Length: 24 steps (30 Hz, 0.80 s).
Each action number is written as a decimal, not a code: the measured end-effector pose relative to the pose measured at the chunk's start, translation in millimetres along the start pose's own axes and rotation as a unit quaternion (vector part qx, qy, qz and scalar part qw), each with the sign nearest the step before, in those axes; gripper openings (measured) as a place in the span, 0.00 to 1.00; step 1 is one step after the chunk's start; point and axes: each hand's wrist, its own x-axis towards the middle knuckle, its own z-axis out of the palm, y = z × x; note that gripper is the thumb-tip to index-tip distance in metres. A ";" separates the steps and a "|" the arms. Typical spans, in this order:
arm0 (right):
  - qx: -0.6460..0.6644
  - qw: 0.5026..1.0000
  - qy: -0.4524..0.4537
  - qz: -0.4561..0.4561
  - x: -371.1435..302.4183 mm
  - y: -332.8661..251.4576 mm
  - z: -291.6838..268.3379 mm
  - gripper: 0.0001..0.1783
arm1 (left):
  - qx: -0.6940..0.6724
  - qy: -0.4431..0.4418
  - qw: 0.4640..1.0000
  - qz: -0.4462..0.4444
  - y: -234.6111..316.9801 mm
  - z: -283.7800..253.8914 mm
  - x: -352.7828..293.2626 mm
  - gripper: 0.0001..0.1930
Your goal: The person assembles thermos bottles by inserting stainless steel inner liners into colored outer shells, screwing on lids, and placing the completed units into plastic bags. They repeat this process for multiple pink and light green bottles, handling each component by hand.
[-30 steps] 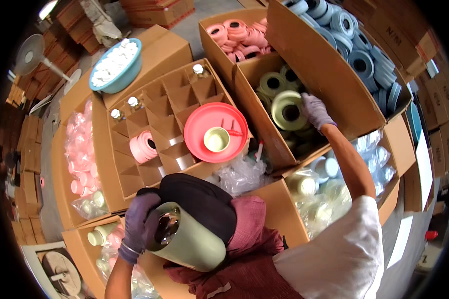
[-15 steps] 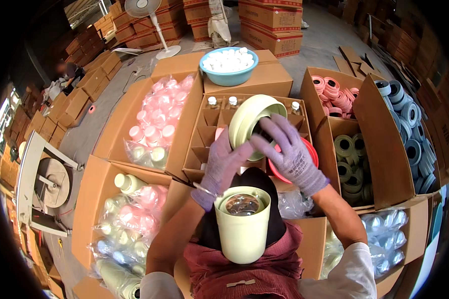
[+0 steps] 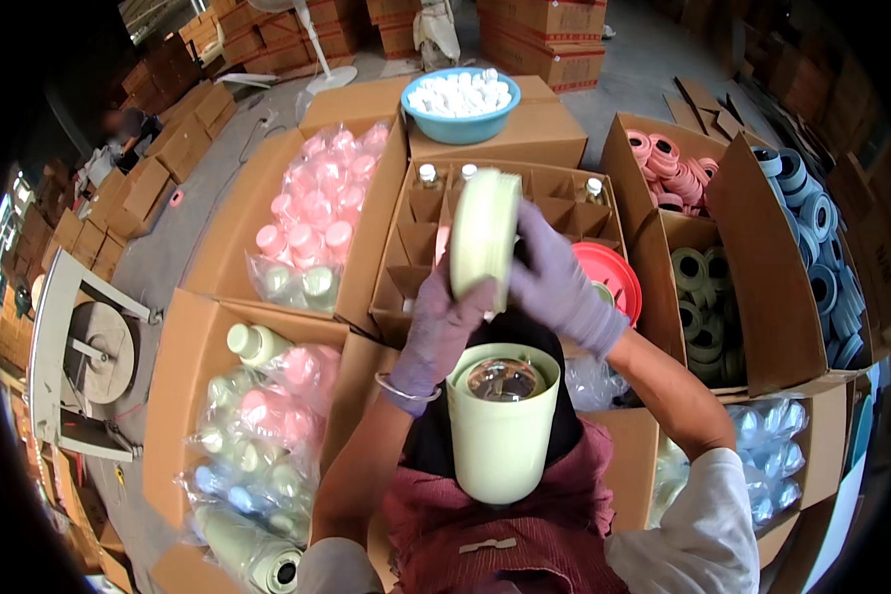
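My left hand (image 3: 434,322), in a purple work glove, is closed on the lower edge of a pale green ring-shaped collar (image 3: 487,238). The collar is turned on edge and smeared by motion. At its right side is my gloved right hand (image 3: 562,287), blurred, its fingertips partly hidden behind the collar. Below both hands, a pale green flask body (image 3: 502,445) stands upright between my thighs. A shiny silvery liner (image 3: 505,379) shows inside its open top.
A divided carton (image 3: 554,183) with several silver-topped bottles lies ahead, beside a red basin (image 3: 612,277). Behind is a blue basin (image 3: 460,127) of white pieces. Cartons of bagged pink cups (image 3: 312,213), pink collars (image 3: 675,178), green collars (image 3: 701,307) and blue collars (image 3: 812,228) surround me.
The collar has swung from showing its open hollow to standing edge-on. My right hand has shifted from in front of its opening to its right side. The view has moved slightly.
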 end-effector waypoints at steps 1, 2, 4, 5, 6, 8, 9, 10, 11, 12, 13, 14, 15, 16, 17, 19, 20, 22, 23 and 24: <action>0.269 0.944 -0.004 0.192 -5.0 0.0 0.8 0.28 | 0.149 0.015 0.984 0.092 1.8 2.4 0.4 0.34; 0.414 0.863 -0.033 0.288 -11.8 13.9 -5.2 0.27 | 0.386 -0.002 0.890 0.242 8.0 5.7 8.8 0.37; 0.637 0.656 -0.118 0.387 -37.3 43.3 -16.4 0.29 | 0.423 -0.093 0.822 0.369 8.8 -2.3 20.2 0.42; 0.668 0.604 -0.131 0.414 -40.6 44.3 -17.1 0.31 | 0.390 -0.124 0.845 0.344 7.4 -9.0 19.7 0.40; 0.645 0.626 -0.138 0.416 -43.4 44.0 -18.2 0.29 | 0.354 -0.155 0.866 0.319 3.3 -15.0 18.0 0.38; 0.444 0.794 -0.128 0.396 -38.9 35.9 -22.8 0.27 | 0.154 -0.053 0.982 0.094 -11.3 -24.6 -3.6 0.36; 0.326 0.861 -0.110 0.376 -37.9 27.7 -25.0 0.26 | 0.047 0.000 0.999 -0.023 -16.7 -29.0 -15.5 0.34; 0.222 0.900 -0.070 0.369 -37.5 23.3 -27.8 0.24 | 0.072 0.001 0.996 -0.046 -15.2 -42.1 -21.7 0.33; 0.223 0.914 -0.023 0.337 -43.2 31.1 -31.7 0.19 | 0.095 0.000 0.993 -0.069 -11.9 -54.3 -28.6 0.31; 0.235 0.904 0.016 0.357 -47.4 31.7 -39.2 0.15 | 0.125 -0.074 0.988 -0.048 -8.4 -65.0 -30.1 0.31; 0.261 0.904 0.025 0.338 -56.6 41.2 -39.7 0.16 | 0.185 -0.161 0.969 0.003 -12.2 -70.8 -29.0 0.30; 0.287 0.903 0.033 0.318 -64.2 47.1 -37.7 0.16 | 0.241 -0.244 0.938 0.056 -13.8 -70.8 -28.0 0.29; 0.251 0.927 0.004 0.277 -72.3 50.8 -33.7 0.18 | 0.238 -0.261 0.933 0.064 -13.4 -61.4 -28.7 0.28; 0.215 0.948 -0.025 0.235 -80.3 53.2 -27.5 0.19 | 0.261 -0.266 0.925 0.070 -17.8 -57.3 -30.8 0.29; 0.204 0.959 -0.060 0.190 -85.2 54.0 -17.6 0.23 | 0.256 -0.289 0.918 0.090 -18.9 -57.4 -27.4 0.30; 0.238 0.955 -0.077 0.162 -94.6 50.7 -6.1 0.23 | 0.249 -0.325 0.905 0.113 -19.8 -54.5 -18.6 0.31; 0.267 0.944 -0.084 0.173 -95.4 41.4 -3.1 0.23 | 0.245 -0.336 0.902 0.115 -20.2 -50.2 -16.9 0.31; 0.216 0.960 -0.067 0.164 -100.8 34.2 6.4 0.22 | 0.241 -0.346 0.900 0.107 -23.7 -49.9 -20.6 0.32; 0.225 0.951 -0.058 0.202 -104.3 25.2 9.9 0.21 | 0.239 -0.346 0.902 0.097 -27.0 -52.1 -24.1 0.32; 0.234 0.941 -0.049 0.240 -106.3 19.8 14.4 0.21 | 0.238 -0.346 0.903 0.087 -29.9 -53.8 -28.1 0.32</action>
